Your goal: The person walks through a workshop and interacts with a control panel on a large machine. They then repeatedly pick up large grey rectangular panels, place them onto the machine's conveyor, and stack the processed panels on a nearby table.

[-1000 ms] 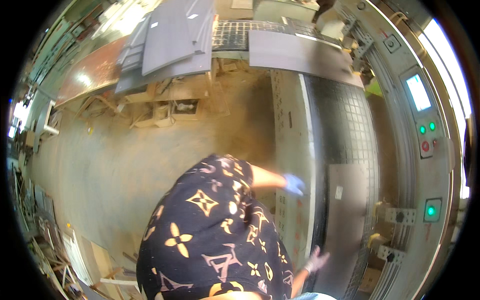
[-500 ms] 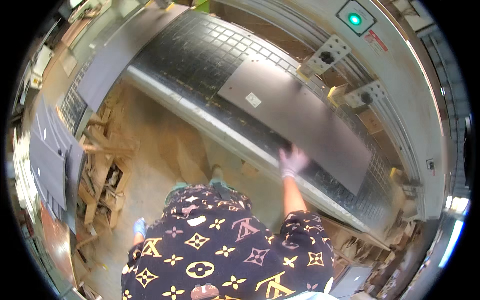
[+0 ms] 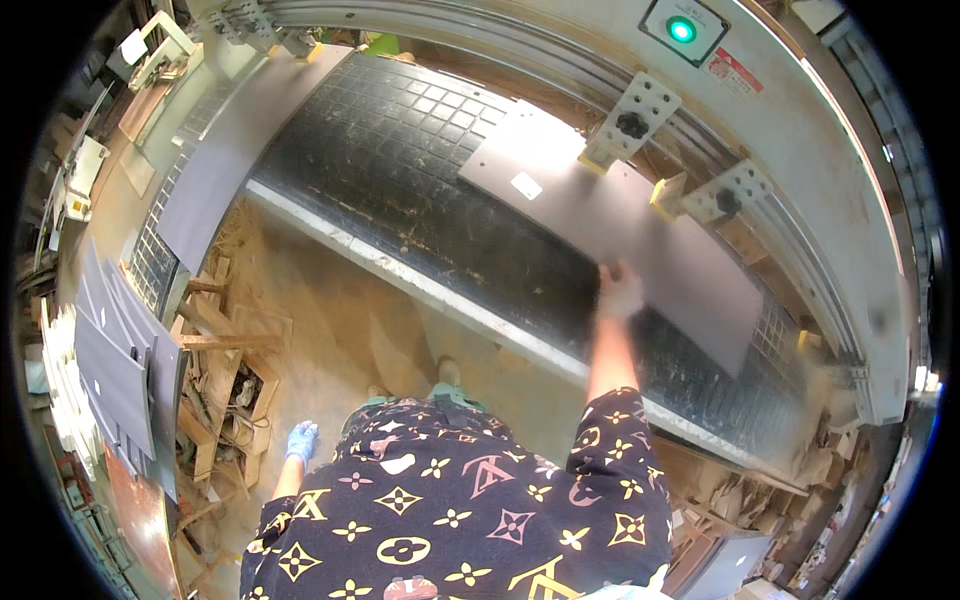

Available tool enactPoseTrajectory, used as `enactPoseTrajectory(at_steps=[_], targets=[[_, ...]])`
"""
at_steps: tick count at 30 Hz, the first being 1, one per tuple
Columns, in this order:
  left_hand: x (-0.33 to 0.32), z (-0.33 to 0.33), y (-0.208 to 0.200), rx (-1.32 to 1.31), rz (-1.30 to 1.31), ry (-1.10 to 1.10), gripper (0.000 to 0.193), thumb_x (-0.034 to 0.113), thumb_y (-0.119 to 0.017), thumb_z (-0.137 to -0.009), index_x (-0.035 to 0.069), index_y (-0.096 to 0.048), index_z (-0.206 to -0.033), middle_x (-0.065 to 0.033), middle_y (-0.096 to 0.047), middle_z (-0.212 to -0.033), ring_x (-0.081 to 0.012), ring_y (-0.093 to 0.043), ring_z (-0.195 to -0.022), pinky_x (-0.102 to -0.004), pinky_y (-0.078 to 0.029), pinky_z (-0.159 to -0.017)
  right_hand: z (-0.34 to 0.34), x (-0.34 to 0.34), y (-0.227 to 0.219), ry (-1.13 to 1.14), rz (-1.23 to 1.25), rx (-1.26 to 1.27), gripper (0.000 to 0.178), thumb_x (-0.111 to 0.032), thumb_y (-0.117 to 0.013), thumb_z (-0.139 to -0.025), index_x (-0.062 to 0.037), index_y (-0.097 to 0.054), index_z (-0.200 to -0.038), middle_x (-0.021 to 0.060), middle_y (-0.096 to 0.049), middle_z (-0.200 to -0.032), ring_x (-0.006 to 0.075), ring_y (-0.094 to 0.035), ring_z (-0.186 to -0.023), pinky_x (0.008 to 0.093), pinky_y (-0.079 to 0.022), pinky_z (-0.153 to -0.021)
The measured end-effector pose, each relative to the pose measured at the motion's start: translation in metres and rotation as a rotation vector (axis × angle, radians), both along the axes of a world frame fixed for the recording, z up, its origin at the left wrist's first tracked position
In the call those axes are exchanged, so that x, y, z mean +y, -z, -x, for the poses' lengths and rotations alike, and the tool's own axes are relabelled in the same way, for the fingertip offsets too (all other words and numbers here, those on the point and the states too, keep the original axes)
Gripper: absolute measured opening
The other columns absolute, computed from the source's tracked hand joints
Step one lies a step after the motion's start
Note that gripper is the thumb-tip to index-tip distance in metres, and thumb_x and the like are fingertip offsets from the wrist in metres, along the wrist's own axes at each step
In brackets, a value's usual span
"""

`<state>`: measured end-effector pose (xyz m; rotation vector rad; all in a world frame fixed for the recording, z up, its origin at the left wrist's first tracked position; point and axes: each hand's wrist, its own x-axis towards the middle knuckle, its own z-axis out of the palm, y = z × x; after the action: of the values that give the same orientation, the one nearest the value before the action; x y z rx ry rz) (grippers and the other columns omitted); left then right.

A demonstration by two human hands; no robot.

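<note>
A long grey panel (image 3: pixel 690 265) with a small white label and a few holes lies on the black bed (image 3: pixel 430 215) of a large machine. Its far edge reaches under the clamp blocks of the rail. At its near edge is my right hand (image 3: pixel 620 291), gloved and blurred, touching or very close to the panel; its finger pose is unclear. My left hand (image 3: pixel 301 440), in a blue glove, hangs low by my left side, away from the machine, its fingers loosely extended and holding nothing visible.
Another grey panel (image 3: pixel 215 190) lies across the far left of the machine. Stacked grey panels (image 3: pixel 115 370) lean at the left beside wood offcuts (image 3: pixel 235 400). Metal clamp blocks (image 3: pixel 632 122) hang on the rail, beneath a housing with a lit green button (image 3: pixel 682 30).
My right hand has moved forward from over the bed's near side to the panel's near edge. The panel sits farther under the rail's blocks. My view has shifted slightly.
</note>
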<state>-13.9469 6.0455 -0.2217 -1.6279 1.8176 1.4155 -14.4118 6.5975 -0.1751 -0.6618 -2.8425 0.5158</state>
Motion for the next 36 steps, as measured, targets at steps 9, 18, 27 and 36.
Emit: enactPoseTrajectory(at_steps=[9, 18, 27, 36], targets=[[0.012, -0.012, 0.014, 0.122, 0.033, -0.083, 0.035, 0.022, -0.059, -0.079, 0.004, -0.053, -0.109, -0.0066, -0.059, -0.097, -0.0143, -0.056, -0.082, -0.0305, -0.048, -0.068, 0.033, 0.028, 0.002, -0.051, 0.024, -0.032, 0.049, -0.044, -0.067, -0.063, -0.0182, -0.055, -0.103, 0.005, -0.057, -0.101, 0.0254, -0.055, -0.094, 0.0412, -0.043, -0.077], [0.003, -0.043, 0.125, 0.217, 0.001, 0.028, 0.036, 0.019, -0.06, -0.079, -0.002, -0.052, -0.108, -0.0106, -0.058, -0.103, -0.0171, -0.055, -0.095, -0.0284, -0.043, -0.084, 0.106, -0.061, -0.224, -0.63, -0.139, 0.851, 0.019, -0.021, -0.055, -0.074, -0.009, -0.059, -0.089, 0.0124, -0.055, -0.103, 0.0291, -0.054, -0.09, 0.0379, -0.042, -0.076], [0.036, 0.029, 0.027, 0.246, -0.024, -0.18, 0.033, 0.025, -0.056, -0.081, 0.011, -0.052, -0.11, -0.0013, -0.058, -0.09, -0.0103, -0.054, -0.067, -0.0269, -0.047, -0.055, 0.167, -0.067, -0.315, -0.433, -0.588, 0.525, 0.038, -0.026, -0.051, -0.071, -0.0134, -0.054, -0.106, 0.0118, -0.056, -0.104, 0.0312, -0.059, -0.076, 0.0431, -0.047, -0.064], [-0.027, -0.062, 0.016, 0.166, 0.805, -0.392, 0.065, 0.024, -0.065, -0.07, 0.008, -0.035, -0.125, -0.0173, -0.043, -0.122, -0.0307, -0.039, -0.115, -0.0341, -0.031, -0.097, 0.172, -0.094, -0.301, -0.491, -0.4, 0.69, 0.032, -0.022, -0.05, -0.079, -0.0055, -0.052, -0.106, 0.0149, -0.052, -0.111, 0.029, -0.05, -0.102, 0.0369, -0.04, -0.087]])
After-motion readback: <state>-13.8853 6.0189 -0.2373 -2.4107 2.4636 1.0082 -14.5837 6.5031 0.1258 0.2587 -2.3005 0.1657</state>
